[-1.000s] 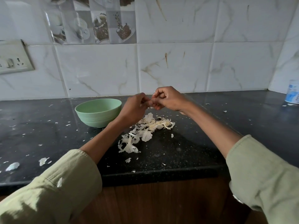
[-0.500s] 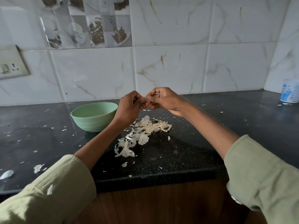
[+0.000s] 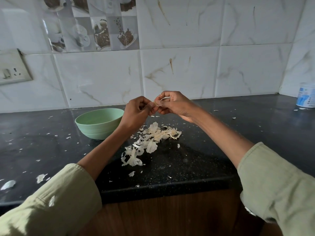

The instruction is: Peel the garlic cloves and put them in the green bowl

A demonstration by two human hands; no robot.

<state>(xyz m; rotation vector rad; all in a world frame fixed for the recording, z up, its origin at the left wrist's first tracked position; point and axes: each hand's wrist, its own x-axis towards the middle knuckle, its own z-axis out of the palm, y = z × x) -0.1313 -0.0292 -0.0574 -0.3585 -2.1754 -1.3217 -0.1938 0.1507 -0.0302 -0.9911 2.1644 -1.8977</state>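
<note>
Pinching one garlic clove (image 3: 156,103) — mostly hidden — left hand (image 3: 136,111) and right hand (image 3: 173,104) meet.

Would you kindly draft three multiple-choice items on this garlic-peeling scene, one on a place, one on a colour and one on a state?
1. Where does the bowl stand relative to the peel pile?
A. on the left side of it
B. on the right side of it
C. on top of it

2. What colour is the bowl?
A. white
B. green
C. black

3. What are the hands doing?
A. resting flat on the counter
B. both pinching one small piece above the counter
C. lifting the bowl

Answers:
1 A, the bowl sits on the counter on the left side of the pile.
2 B, its wall and rim are pale green.
3 B, the left hand and right hand meet at a clove in mid-air.
</note>
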